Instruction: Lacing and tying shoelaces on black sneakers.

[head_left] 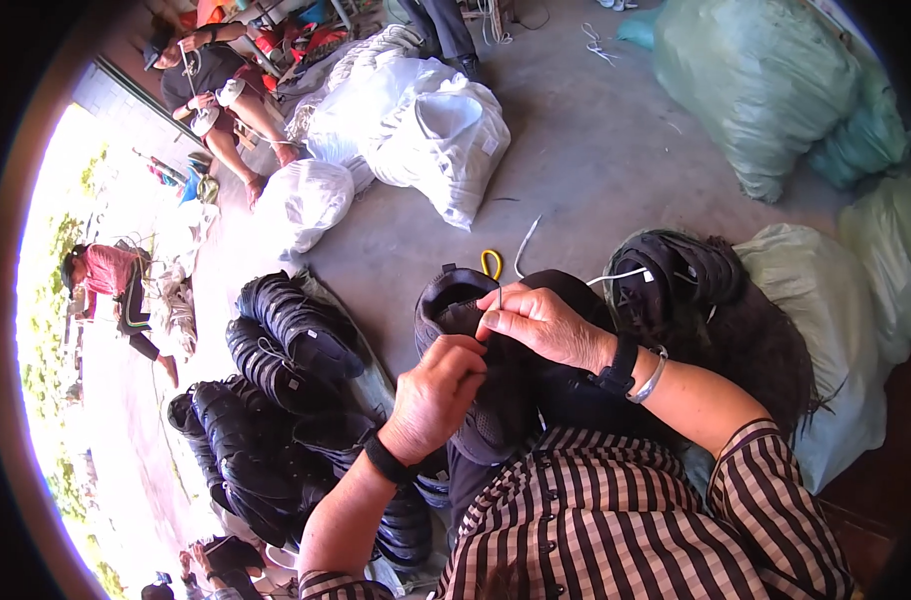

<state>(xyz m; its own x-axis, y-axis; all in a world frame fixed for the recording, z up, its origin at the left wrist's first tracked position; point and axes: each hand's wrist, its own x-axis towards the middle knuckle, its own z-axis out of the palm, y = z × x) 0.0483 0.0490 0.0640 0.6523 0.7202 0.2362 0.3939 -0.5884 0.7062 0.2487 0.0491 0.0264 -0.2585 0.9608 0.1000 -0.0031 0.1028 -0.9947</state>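
Note:
A dark shoe (456,290) stands on my lap, its opening facing up and away from me. Over its near side my left hand (438,392) is closed, fingertips pinched together; what they hold is too small to make out. Touching those fingertips, my right hand (551,325) pinches a thin tool with a yellow loop handle (491,262). The loop sticks up beyond the fingers, and its lower end is hidden by them. A white cord (527,245) rises from behind my right hand onto the floor.
Stacked dark shoes (296,335) lie at my left, with more dark shoes (666,270) at my right. White sacks (426,140) stand ahead; pale green sacks (761,90) stand at the far right. A seated person (221,90) handles cord at the far left. Another person (116,285) bends farther off.

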